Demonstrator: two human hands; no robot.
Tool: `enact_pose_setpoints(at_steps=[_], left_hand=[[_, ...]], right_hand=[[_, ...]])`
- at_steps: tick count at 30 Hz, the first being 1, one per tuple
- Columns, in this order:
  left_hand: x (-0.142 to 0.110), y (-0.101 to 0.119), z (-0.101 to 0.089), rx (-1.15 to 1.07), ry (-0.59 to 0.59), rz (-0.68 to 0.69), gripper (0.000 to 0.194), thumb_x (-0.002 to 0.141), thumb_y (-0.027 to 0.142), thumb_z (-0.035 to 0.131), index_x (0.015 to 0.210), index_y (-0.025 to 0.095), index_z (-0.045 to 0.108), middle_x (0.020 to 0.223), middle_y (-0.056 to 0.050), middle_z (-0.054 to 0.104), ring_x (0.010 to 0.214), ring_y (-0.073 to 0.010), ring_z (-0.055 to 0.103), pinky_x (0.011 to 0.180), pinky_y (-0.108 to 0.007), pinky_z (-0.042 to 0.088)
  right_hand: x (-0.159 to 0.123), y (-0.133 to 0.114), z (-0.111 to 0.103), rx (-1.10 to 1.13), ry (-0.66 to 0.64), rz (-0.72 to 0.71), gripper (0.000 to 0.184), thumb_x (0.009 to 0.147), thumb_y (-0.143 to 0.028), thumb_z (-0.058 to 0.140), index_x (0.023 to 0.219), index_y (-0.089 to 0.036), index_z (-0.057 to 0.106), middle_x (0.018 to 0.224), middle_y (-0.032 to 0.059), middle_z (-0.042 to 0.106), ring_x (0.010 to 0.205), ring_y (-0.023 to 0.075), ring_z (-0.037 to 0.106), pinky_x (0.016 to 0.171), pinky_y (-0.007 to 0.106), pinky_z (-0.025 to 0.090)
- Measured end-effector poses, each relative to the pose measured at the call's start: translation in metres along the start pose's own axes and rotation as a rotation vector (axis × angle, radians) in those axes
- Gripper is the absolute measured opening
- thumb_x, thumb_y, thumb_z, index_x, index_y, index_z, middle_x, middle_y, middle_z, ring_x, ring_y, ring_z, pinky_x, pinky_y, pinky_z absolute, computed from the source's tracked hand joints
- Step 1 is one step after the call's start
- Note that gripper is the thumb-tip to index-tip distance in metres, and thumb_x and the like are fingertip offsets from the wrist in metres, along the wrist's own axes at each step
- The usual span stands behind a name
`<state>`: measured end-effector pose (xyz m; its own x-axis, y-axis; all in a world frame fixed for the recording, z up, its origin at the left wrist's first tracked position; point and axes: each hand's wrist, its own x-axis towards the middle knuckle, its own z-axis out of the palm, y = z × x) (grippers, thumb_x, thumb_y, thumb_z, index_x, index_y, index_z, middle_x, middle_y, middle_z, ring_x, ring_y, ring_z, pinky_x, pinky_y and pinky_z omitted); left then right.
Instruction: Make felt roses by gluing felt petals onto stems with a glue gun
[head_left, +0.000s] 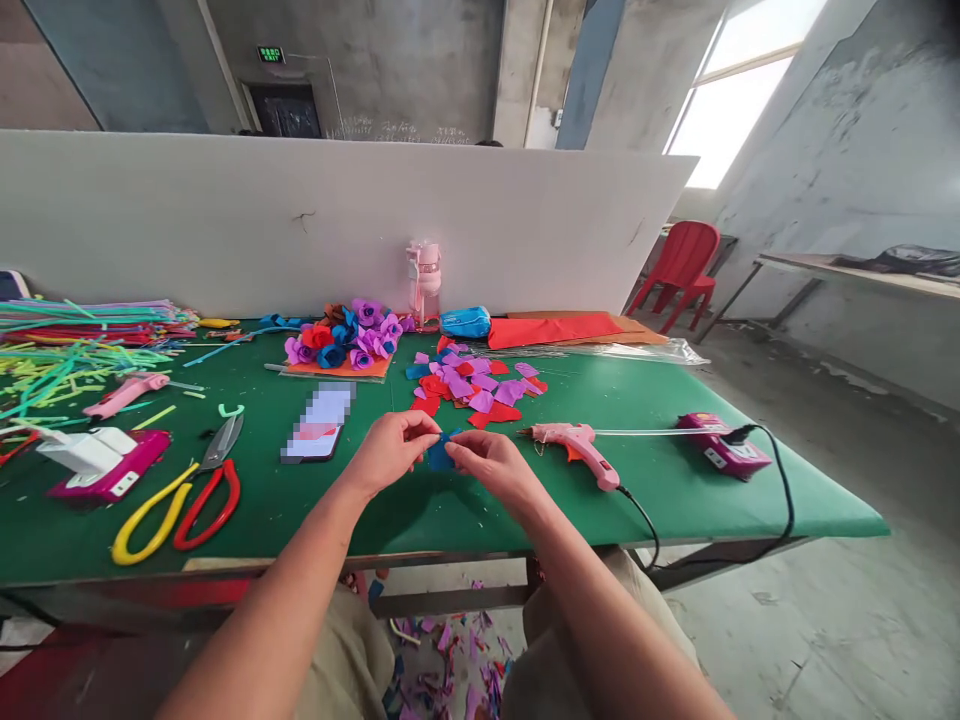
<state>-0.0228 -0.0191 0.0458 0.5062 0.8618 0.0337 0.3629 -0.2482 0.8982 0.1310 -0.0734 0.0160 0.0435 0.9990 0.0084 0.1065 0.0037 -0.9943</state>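
Between my two hands is a small blue piece of crepe paper (440, 457), held just above the green table near its front edge. My left hand (390, 450) pinches its left side between thumb and fingers. On the other side my right hand (495, 465) pinches it in the same way. Beyond my hands lies a loose pile of purple, red and blue paper pieces (476, 385). To the right rests a pink glue gun (577, 445) with a clear glue stick in its back. Finished-looking paper flowers (349, 335) are heaped at the back left.
Scissors (217, 470) with yellow and red handles and a phone (319, 422) lie to the left. Power strips (724, 447) stand at both sides, one cabled. Coloured strips (82, 335) cover the far left. A pink bottle (425, 285) stands before the white board (225, 220).
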Motion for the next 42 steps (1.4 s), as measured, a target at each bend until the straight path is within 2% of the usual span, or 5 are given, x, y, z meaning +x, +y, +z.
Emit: enact_pose_setpoints(at_steps=[8, 17, 25, 32, 42], left_hand=[[0.021, -0.020, -0.040, 0.395, 0.389, -0.114, 0.024, 0.078, 0.031, 0.049, 0.084, 0.016, 0.067, 0.073, -0.005, 0.067, 0.056, -0.0137, 0.058, 0.051, -0.022, 0.042], [0.059, -0.027, -0.024, 1.109, 0.187, -0.311, 0.029, 0.082, 0.029, 0.048, 0.093, 0.010, 0.067, 0.095, -0.021, 0.068, 0.090, -0.0317, 0.065, 0.069, -0.035, 0.047], [0.067, -0.026, -0.035, 1.132, 0.089, -0.329, 0.023, 0.072, 0.011, 0.052, 0.090, 0.013, 0.067, 0.100, -0.017, 0.068, 0.093, -0.0253, 0.064, 0.069, -0.027, 0.045], [0.020, -0.003, 0.005, 1.044, -0.146, -0.150, 0.012, 0.068, 0.012, 0.052, 0.067, 0.018, 0.062, 0.075, -0.008, 0.068, 0.074, -0.0197, 0.064, 0.058, -0.025, 0.039], [0.020, 0.000, -0.007, 0.627, 0.034, -0.195, 0.008, 0.065, 0.013, 0.049, 0.060, 0.019, 0.048, 0.053, -0.002, 0.060, 0.047, -0.0163, 0.059, 0.044, -0.022, 0.036]], right_hand=[[0.007, -0.002, -0.021, 0.275, 0.277, 0.058, 0.021, 0.060, -0.037, 0.065, 0.064, -0.016, 0.062, 0.058, -0.0014, 0.060, 0.054, 0.0129, 0.058, 0.059, 0.027, 0.048], [0.012, 0.001, -0.018, 0.306, 0.303, -0.019, 0.025, 0.065, -0.042, 0.064, 0.066, -0.018, 0.058, 0.058, -0.0015, 0.060, 0.056, 0.0164, 0.062, 0.061, 0.029, 0.049], [0.012, -0.004, -0.027, 0.334, 0.331, -0.048, 0.029, 0.065, -0.046, 0.065, 0.067, -0.018, 0.058, 0.060, 0.0002, 0.064, 0.057, 0.0169, 0.063, 0.061, 0.028, 0.049], [0.011, -0.004, -0.031, 0.351, 0.336, -0.035, 0.029, 0.065, -0.045, 0.065, 0.069, -0.017, 0.059, 0.060, 0.0002, 0.064, 0.057, 0.0170, 0.063, 0.061, 0.028, 0.050], [0.011, -0.005, -0.033, 0.426, 0.379, -0.046, 0.029, 0.062, -0.045, 0.067, 0.067, -0.018, 0.058, 0.060, -0.0004, 0.063, 0.056, 0.0165, 0.063, 0.059, 0.028, 0.050]])
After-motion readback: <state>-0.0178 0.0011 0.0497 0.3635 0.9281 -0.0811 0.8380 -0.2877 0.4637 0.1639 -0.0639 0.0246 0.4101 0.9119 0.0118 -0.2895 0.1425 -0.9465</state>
